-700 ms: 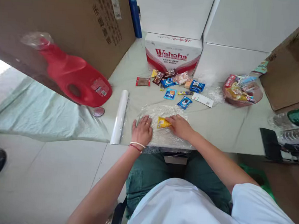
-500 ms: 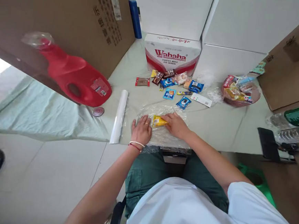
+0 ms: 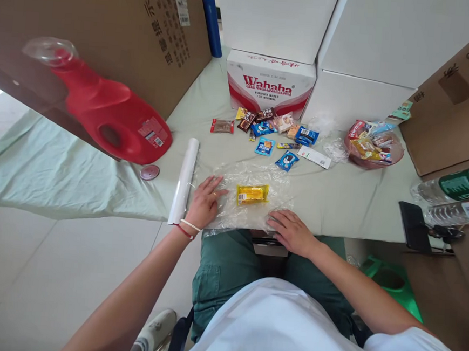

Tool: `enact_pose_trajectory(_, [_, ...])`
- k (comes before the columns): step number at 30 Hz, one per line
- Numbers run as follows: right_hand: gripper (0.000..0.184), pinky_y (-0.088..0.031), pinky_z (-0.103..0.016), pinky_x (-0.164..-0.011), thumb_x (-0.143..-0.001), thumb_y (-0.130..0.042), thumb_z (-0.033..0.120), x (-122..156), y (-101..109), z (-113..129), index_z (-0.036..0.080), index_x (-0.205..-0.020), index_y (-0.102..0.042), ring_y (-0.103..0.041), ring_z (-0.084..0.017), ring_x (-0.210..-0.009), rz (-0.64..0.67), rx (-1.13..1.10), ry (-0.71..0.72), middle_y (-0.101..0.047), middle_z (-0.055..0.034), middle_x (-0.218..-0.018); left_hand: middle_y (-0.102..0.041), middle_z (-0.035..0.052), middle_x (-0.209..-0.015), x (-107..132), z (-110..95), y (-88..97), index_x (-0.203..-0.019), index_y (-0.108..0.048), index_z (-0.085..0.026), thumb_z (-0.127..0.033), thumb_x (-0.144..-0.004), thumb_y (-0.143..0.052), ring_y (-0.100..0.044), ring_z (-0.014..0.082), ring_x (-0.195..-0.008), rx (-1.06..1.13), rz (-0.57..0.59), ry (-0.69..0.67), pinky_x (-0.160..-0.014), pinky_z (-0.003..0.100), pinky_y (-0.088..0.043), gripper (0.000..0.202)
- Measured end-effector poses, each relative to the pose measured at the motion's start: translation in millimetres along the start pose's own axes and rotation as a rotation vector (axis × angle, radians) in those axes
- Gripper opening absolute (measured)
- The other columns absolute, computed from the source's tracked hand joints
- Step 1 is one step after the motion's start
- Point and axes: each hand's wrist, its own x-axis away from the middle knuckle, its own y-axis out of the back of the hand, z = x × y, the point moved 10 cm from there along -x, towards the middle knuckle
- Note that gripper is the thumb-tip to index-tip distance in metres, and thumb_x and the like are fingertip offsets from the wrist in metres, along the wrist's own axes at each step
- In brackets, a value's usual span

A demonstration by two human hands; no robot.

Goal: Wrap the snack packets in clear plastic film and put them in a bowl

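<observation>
On both sides of the yellow packet (image 3: 252, 195), the left grip (image 3: 204, 200) and right grip (image 3: 292, 232) rested released on plastic film (image 3: 239, 218), which carried the packet. Uneven pulling could have creased the film. Left of the packet, a white roll (image 3: 184, 178) restricted travel; wrapped snacks (image 3: 265, 147) lay beyond the packet.

Toward the back edge of my table (image 3: 349, 211) I see a Wahaha carton (image 3: 269, 84); near the front right corner, two bottles (image 3: 463, 186).
</observation>
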Motion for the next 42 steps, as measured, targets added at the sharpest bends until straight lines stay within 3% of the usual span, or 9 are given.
enact_pose_trajectory(4, [0.027,-0.054,-0.048,-0.101,-0.102,-0.053,0.022,-13,11,-21,0.019,-0.117,-0.075,-0.066,-0.027,-0.113,-0.069,-0.209,-0.076,-0.076,-0.0136,-0.122,-0.065,-0.0032,-0.150,19,1,-4.6,-0.122,-0.075,-0.031,0.000,-0.070,-0.041,-0.034,0.0244,-0.159,-0.042,0.258,-0.032,-0.132,0.065,-0.018,0.069])
enact_pose_trajectory(10, [0.023,-0.059,-0.031,-0.075,-0.093,-0.065,0.039,-40,33,-91,0.019,-0.100,-0.074,-0.070,-0.017,-0.074,-0.102,-0.809,-0.549,-0.075,-0.0029,-0.086,-0.033,0.0026,-0.173,45,-6,-5.3,-0.153,-0.053,-0.035,-0.014,-0.073,-0.059,-0.017,0.0371,-0.164,-0.088,0.435,-0.027,-0.126,0.077,-0.009,0.083])
enact_pose_trajectory(16, [0.020,-0.049,-0.021,-0.050,-0.080,-0.080,0.034,-63,34,-118,0.018,-0.085,-0.069,-0.061,-0.011,-0.053,-0.055,-1.064,-0.831,-0.068,0.0009,-0.070,-0.073,0.0033,-0.136,9,-16,-2.6,-0.097,-0.078,-0.029,-0.043,-0.097,-0.053,-0.034,0.0348,-0.158,0.035,0.109,0.080,-0.129,0.069,-0.008,0.028])
enact_pose_trajectory(22, [0.021,-0.046,-0.021,-0.051,-0.088,-0.072,0.038,-62,31,-136,0.018,-0.084,-0.066,-0.060,-0.013,-0.057,0.043,-0.886,-0.915,-0.067,-0.0011,-0.067,-0.077,0.0097,-0.105,-8,39,-4.2,-0.082,-0.068,-0.024,-0.030,-0.089,-0.051,-0.062,0.0306,-0.130,0.141,-0.228,0.489,-0.115,0.051,-0.046,0.019])
enact_pose_trajectory(26, [0.016,-0.052,-0.029,-0.072,-0.094,-0.061,0.028,-74,78,-153,0.018,-0.094,-0.073,-0.067,-0.023,-0.085,0.019,-0.113,-0.813,-0.074,-0.0105,-0.094,-0.073,0.0109,-0.103,-3,46,3.5,-0.080,-0.064,-0.024,-0.035,-0.087,-0.054,-0.061,0.0326,-0.126,0.071,-0.335,0.563,-0.113,0.052,-0.046,0.017])
enact_pose_trajectory(29, [0.028,-0.052,-0.041,-0.091,-0.094,-0.060,0.024,-113,108,-134,0.018,-0.118,-0.074,-0.062,-0.033,-0.111,-0.056,0.203,-0.549,-0.070,-0.0169,-0.120,-0.068,0.0128,-0.105,0,42,11.6,-0.084,-0.063,-0.023,-0.041,-0.090,-0.053,-0.060,0.0345,-0.120,0.055,-0.392,0.628,-0.112,0.057,-0.045,0.022])
enact_pose_trajectory(33, [0.057,-0.044,-0.051,-0.111,-0.084,-0.069,0.011,-176,78,-83,0.022,-0.140,-0.066,-0.046,-0.035,-0.135,0.102,0.172,-0.018,-0.057,-0.0139,-0.147,-0.056,0.0200,-0.133,10,23,29.9,-0.121,-0.061,-0.017,-0.033,-0.089,-0.055,-0.046,0.0408,-0.137,0.019,-0.525,0.639,-0.117,0.066,-0.034,0.036])
enact_pose_trajectory(36, [0.057,-0.042,-0.051,-0.112,-0.082,-0.070,0.008,-208,45,-66,0.021,-0.138,-0.068,-0.043,-0.034,-0.139,0.213,0.114,0.148,-0.054,-0.0133,-0.153,-0.055,0.0204,-0.136,21,-8,41.7,-0.128,-0.061,-0.016,-0.025,-0.090,-0.054,-0.046,0.0414,-0.139,-0.085,-0.621,0.549,-0.118,0.067,-0.029,0.040])
enact_pose_trajectory(42, [0.018,-0.047,-0.031,-0.093,-0.098,-0.060,0.018,-243,23,-82,0.013,-0.103,-0.076,-0.065,-0.020,-0.098,0.271,-0.153,0.046,-0.075,-0.0108,-0.104,-0.074,0.0062,-0.132,-12,-90,-15.8,-0.130,-0.070,-0.031,-0.022,-0.098,-0.052,-0.063,0.0287,-0.127,-0.089,-0.098,-0.061,-0.106,0.049,-0.041,0.038])
